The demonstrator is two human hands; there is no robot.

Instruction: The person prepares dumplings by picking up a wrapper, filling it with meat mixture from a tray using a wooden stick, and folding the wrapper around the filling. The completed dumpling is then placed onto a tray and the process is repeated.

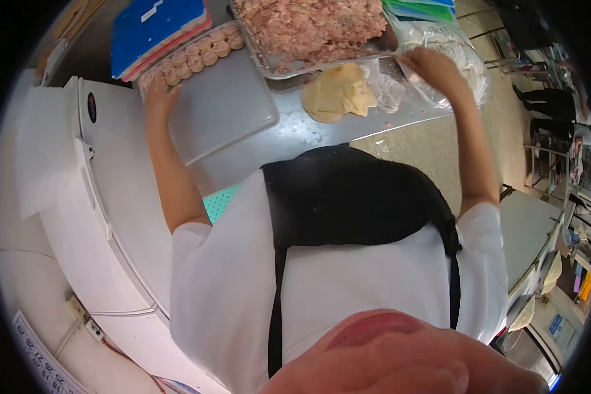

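Stainless steel makes the long worktable (295,134), and on it lies the largest piece, a flat grey plastic tray (220,108) whose far edge carries one row of small pale, pleated dumplings (200,56), while the rest of the tray is bare; from this I judge that the work is only at its beginning and most of the tray waits to be filled. Behind it stands a shallow metal pan full of pinkish minced meat filling (312,26), which looks almost untouched, so much filling is left. At the right side lies a clear plastic bag with round white wrappers (450,56), and between the bag and the tray rests a soft pale yellow lump of dough (338,92), folded and uneven. The left hand (159,88) rests at the near end of the dumpling row with the fingers bent down; I cannot tell if it holds one. The right hand (427,65) is pressed on the edge of the bag, fingers together, seemingly pinching the plastic, though the grip is not clear.
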